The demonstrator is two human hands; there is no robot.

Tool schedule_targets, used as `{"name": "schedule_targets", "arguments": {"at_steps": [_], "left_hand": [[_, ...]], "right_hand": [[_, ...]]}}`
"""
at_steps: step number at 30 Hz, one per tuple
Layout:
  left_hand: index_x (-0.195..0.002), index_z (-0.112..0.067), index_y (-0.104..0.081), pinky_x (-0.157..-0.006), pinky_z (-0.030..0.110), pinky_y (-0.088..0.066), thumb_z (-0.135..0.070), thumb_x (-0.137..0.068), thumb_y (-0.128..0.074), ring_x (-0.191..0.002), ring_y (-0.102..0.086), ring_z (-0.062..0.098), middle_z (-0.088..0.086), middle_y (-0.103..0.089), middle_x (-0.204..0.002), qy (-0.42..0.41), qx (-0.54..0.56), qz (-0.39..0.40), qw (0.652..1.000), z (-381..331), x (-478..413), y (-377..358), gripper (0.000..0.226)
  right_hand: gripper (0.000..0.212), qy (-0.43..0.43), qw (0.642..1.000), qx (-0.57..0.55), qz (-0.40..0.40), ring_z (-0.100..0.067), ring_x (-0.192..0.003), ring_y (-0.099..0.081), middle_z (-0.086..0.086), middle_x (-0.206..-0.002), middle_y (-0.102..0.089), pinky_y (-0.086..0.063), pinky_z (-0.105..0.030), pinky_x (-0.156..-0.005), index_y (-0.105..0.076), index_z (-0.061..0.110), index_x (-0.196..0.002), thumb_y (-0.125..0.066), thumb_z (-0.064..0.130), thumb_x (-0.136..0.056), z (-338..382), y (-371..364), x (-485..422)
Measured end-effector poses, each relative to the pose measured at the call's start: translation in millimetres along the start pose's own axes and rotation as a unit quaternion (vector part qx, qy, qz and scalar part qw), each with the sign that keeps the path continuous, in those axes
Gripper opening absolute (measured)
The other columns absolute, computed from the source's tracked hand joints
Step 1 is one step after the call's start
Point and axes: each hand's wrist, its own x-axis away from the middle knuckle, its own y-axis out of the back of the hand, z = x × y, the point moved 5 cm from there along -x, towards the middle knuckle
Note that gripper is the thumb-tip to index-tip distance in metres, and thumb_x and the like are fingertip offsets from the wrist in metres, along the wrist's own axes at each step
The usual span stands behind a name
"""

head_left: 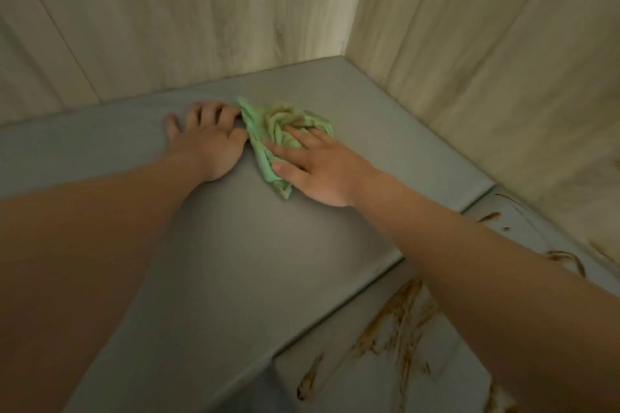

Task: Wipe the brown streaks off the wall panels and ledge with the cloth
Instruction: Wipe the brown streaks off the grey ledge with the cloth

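Two pale wood-grain wall panels meet in a corner above a grey ledge. The part of the ledge in view shows no marks. A lower white surface adjoins the ledge's near right edge and carries heavy brown streaks. More brown shows towards the foot of the right-hand panel.

The green cloth lies bunched on the ledge, near the back edge and left of the corner. Its folds are stained brown. The right hand rests on it with the fingers extended across the folds and the thumb on the near end, pressing it down rather than clenching it. The left hand lies flat on the ledge just beside the cloth, fingers spread and holding nothing; its forefinger appears to touch the cloth's edge.

Assessment: the step in hand is wiping the ledge top, and this section appears finished. The streaked area at the near right is untouched. The next move calls for carrying the cloth towards the near right edge, turning a cleaner face outward, and pressing firmly. Risk: a soiled cloth may smear rather than lift.
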Motion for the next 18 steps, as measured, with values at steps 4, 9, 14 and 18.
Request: {"name": "schedule_targets", "arguments": {"at_steps": [4,9,14,18], "left_hand": [[-0.157,-0.037,-0.025,-0.123,0.063,-0.001,-0.054,-0.105,-0.022,-0.157,-0.005,0.026,-0.001,-0.014,-0.169,-0.002,-0.020,0.010,1.000,-3,2,1,0.055],[-0.157,-0.037,-0.021,-0.122,0.064,0.000,-0.053,-0.105,-0.020,-0.158,-0.003,0.026,-0.002,-0.012,-0.168,-0.002,-0.036,0.000,0.999,-3,1,-3,0.055],[-0.158,-0.038,-0.019,-0.122,0.065,0.001,-0.054,-0.105,-0.022,-0.158,0.000,0.025,-0.004,-0.007,-0.170,0.006,-0.031,0.027,0.999,-3,0,-2,0.056],[-0.159,-0.035,-0.022,-0.122,0.066,0.000,-0.050,-0.106,-0.023,-0.158,-0.002,0.026,-0.001,-0.009,-0.170,0.003,-0.021,0.039,0.999,-8,5,7,0.055]], "right_hand": [[0.066,-0.177,0.984,0.014,-0.002,-0.030,-0.160,-0.003,-0.011,-0.173,-0.004,-0.002,-0.043,-0.128,-0.009,0.059,-0.157,-0.019,0.079,-0.096,-95,16,21],[0.074,-0.304,0.953,-0.001,-0.009,-0.046,-0.157,0.000,-0.017,-0.172,0.007,0.000,-0.050,-0.127,-0.005,0.060,-0.157,-0.021,0.084,-0.089,-142,18,21],[0.065,-0.169,0.985,0.018,0.004,-0.032,-0.159,0.011,-0.016,-0.172,0.006,0.008,-0.044,-0.126,-0.008,0.052,-0.161,-0.022,0.073,-0.100,-48,6,20],[0.068,-0.028,0.998,-0.009,0.062,-0.031,-0.157,0.016,-0.003,-0.173,0.014,0.009,-0.045,-0.125,-0.006,0.065,-0.154,-0.035,0.080,-0.094,30,-10,61]]}}
